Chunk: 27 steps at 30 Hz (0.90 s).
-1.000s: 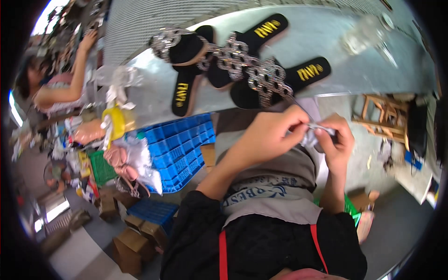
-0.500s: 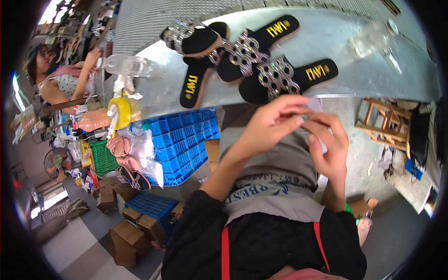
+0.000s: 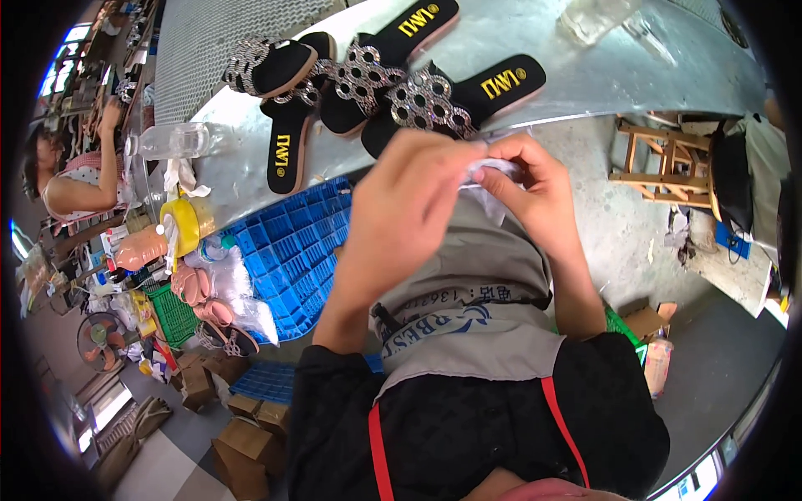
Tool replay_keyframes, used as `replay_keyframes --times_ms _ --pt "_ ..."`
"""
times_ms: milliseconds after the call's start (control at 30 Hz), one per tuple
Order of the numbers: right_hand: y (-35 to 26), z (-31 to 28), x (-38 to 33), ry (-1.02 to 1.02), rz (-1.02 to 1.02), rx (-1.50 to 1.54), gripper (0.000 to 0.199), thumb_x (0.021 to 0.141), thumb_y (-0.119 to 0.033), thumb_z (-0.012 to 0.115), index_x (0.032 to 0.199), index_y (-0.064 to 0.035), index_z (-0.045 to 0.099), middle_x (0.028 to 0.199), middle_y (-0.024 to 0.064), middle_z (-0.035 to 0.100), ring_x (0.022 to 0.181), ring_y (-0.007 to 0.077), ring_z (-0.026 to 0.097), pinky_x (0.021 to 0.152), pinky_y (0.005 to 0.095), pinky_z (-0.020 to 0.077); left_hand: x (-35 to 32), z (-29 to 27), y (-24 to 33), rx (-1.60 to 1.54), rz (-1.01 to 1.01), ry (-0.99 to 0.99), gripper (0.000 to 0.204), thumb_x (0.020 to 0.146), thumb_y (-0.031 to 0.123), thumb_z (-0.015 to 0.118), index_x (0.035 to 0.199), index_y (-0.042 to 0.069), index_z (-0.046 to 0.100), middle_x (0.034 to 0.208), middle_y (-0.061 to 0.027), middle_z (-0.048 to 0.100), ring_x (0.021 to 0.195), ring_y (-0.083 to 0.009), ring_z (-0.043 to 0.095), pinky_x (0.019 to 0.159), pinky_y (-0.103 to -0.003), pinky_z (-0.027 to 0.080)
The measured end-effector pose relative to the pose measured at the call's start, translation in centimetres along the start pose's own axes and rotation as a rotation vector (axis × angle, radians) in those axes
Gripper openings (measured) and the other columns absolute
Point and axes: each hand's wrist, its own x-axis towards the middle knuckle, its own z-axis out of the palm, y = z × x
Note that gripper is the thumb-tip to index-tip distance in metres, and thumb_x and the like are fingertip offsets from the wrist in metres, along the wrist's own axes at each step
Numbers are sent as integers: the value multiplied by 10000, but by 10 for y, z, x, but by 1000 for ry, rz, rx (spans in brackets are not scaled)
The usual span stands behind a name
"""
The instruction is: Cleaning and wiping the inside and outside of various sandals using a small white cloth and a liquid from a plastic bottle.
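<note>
In front of my apron, at the near edge of a metal table (image 3: 576, 88), my two hands meet around a thin, crumpled white sheet (image 3: 494, 180). My right hand (image 3: 539, 190) pinches it between thumb and fingers. My left hand (image 3: 401, 204) is curled, its fingertips pressed together at the sheet's upper edge and partly hidden by the hand itself. Whether the sheet is paper or plastic I cannot make out. Just beyond my hands lie several black slide sandals (image 3: 493, 90) with glittering silver ring-pattern straps, some overlapping.
On the table's left are a clear bottle (image 3: 174, 141) and a yellow tape roll (image 3: 184, 224). A blue plastic crate (image 3: 292, 267) stands below. Another clear container (image 3: 597, 18) sits far right, and a wooden stool (image 3: 668, 163) beyond. A co-worker (image 3: 83, 188) is at far left.
The view has shifted, so the table and sandals sit further left. My left hand has risen and turned over the sheet, and more of the white sheet shows between my hands.
</note>
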Motion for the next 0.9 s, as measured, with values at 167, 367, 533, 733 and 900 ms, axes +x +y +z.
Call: replay_keyframes --times_ms 167,367,533,733,900 --pt "23 3 3 58 -181 269 159 921 46 701 1065 -11 663 1045 52 672 942 113 646 795 254 510 14 -18 9 147 322 29 290 824 -13 763 1104 57 732 1122 -130 710 1089 -343 688 934 -401 550" --pt "42 -1 -1 -64 -155 468 167 907 69 665 1059 6 642 1021 69 649 941 136 635 853 271 501 57 -142 -154 868 -157 344 643 850 420 777 1326 20 615 1273 -188 653 1196 -417 597 1051 -469 479" --pt "53 -13 -3 -67 -199 359 123 919 5 679 1006 -16 596 949 59 603 864 130 578 786 257 470 72 -176 -158 667 -101 178 634 798 79 683 1419 27 561 1310 -199 630 1236 -380 602 1067 -407 480" --pt "69 -27 -11 -44 -109 297 128 893 61 637 994 -8 597 930 57 581 840 130 552 776 250 450 -36 -185 -88 973 -80 157 722 729 -121 595 1421 84 572 1342 -130 614 1256 -363 575 1070 -426 485" --pt "56 -21 -10 -108 -46 307 137 888 85 603 990 -7 600 931 58 579 869 132 547 801 252 443 -95 -194 -129 1108 -64 7 645 816 -13 599 1442 133 551 1393 -66 579 1298 -318 544 1019 -400 540"
